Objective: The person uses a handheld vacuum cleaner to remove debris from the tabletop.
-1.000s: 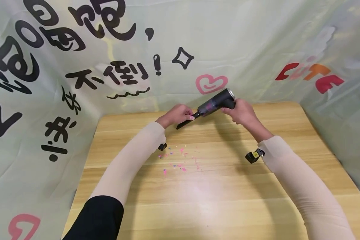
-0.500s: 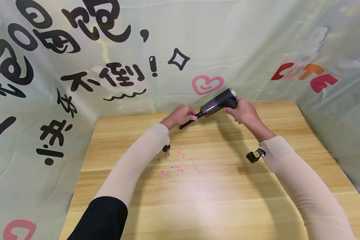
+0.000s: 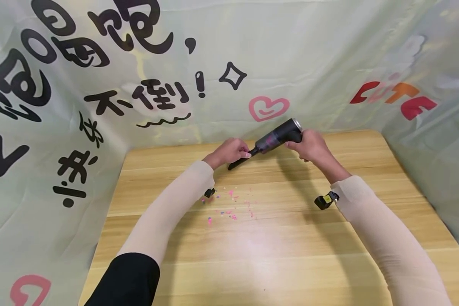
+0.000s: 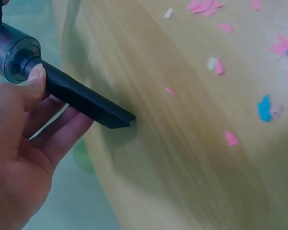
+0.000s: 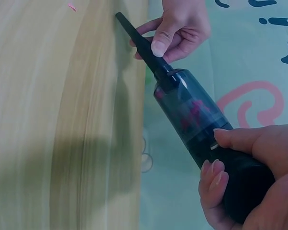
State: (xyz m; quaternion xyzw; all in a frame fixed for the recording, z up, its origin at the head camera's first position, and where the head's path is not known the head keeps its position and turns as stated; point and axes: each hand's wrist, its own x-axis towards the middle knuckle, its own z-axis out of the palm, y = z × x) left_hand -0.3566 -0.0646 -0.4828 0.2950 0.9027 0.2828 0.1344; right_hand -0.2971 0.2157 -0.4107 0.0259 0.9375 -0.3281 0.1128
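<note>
A black handheld vacuum cleaner (image 3: 278, 137) is held at a slant over the far edge of the table. My right hand (image 3: 311, 145) grips its handle, thumb along the body in the right wrist view. My left hand (image 3: 231, 151) pinches the flat crevice nozzle (image 4: 86, 96) between thumb and fingers, near where it joins the body. The nozzle points down and left, its tip close over the wood. Pink scraps show inside the clear dust cup (image 5: 194, 108). Small pink, blue and white paper scraps (image 3: 233, 216) lie scattered on the table nearer me.
The wooden table (image 3: 283, 263) has a light grain. A pale fabric backdrop (image 3: 313, 55) with black lettering, a pink heart and the word CUTE rises behind it and along both sides. Small black cameras hang under both wrists.
Both hands keep their hold on the vacuum cleaner. Its body has dipped slightly, and the nozzle tip sits a little lower. The paper scraps look the same.
</note>
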